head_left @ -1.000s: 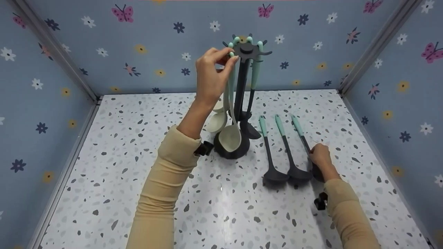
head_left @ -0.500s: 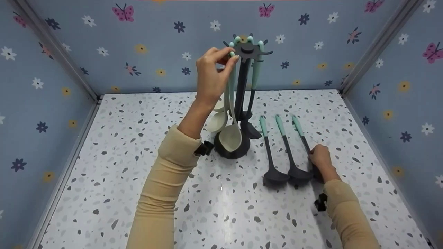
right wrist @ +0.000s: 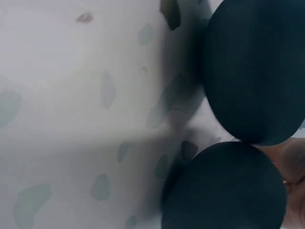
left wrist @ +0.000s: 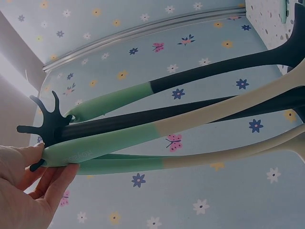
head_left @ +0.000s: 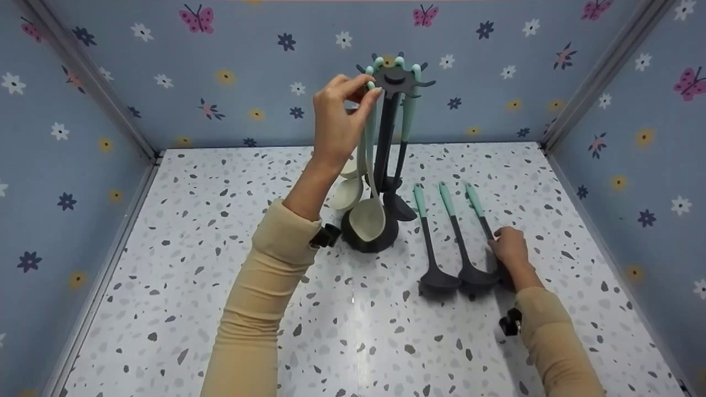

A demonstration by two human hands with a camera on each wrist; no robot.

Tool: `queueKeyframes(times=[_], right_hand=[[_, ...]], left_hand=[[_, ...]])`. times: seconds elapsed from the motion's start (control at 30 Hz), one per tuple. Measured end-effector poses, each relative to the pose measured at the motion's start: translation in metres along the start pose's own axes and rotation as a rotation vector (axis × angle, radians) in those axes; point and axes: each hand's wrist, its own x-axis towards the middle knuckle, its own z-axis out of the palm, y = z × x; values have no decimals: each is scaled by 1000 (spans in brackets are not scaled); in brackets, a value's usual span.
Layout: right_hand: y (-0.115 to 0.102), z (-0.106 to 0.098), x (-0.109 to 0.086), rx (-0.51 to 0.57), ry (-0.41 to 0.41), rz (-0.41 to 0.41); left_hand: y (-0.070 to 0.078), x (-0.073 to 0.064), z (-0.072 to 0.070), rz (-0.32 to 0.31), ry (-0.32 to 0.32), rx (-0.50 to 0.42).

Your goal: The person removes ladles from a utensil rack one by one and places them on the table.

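Observation:
My left hand (head_left: 339, 118) pinches the mint handle end of a cream spoon (head_left: 367, 219) at the top of a black utensil stand (head_left: 386, 138). In the left wrist view, thumb and fingers sit on either side of that handle (left wrist: 102, 145), against the hook of the stand. My right hand (head_left: 510, 248) grips the shaft of the rightmost black ladle (head_left: 485, 226) lying on the table; the hand partly covers its bowl. Two more black ladles, a middle one (head_left: 460, 242) and a left one (head_left: 427, 242), lie alongside with mint handles pointing away. Dark ladle bowls (right wrist: 257, 71) fill the right wrist view.
Behind the held spoon hang another cream utensil (head_left: 346, 194) and a black-headed utensil (head_left: 400, 207) on the stand. The speckled table (head_left: 220, 275) is bounded by flower-patterned panels (head_left: 248, 71) at the back and both sides.
My right hand has shifted very slightly up along the ladle's shaft. My left hand and the spoon have stayed in place.

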Motion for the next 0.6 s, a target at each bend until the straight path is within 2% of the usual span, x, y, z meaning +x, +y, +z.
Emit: queueKeyframes(times=[0.17, 0.3, 0.6], right_hand=[[-11, -2, -3, 73, 91, -74], [-23, 0, -5, 137, 177, -184], [-62, -2, -15, 299, 313, -369]], left_hand=[[0, 0, 0, -3, -4, 9], [0, 1, 0, -20, -13, 2], [0, 1, -1, -25, -22, -3]])
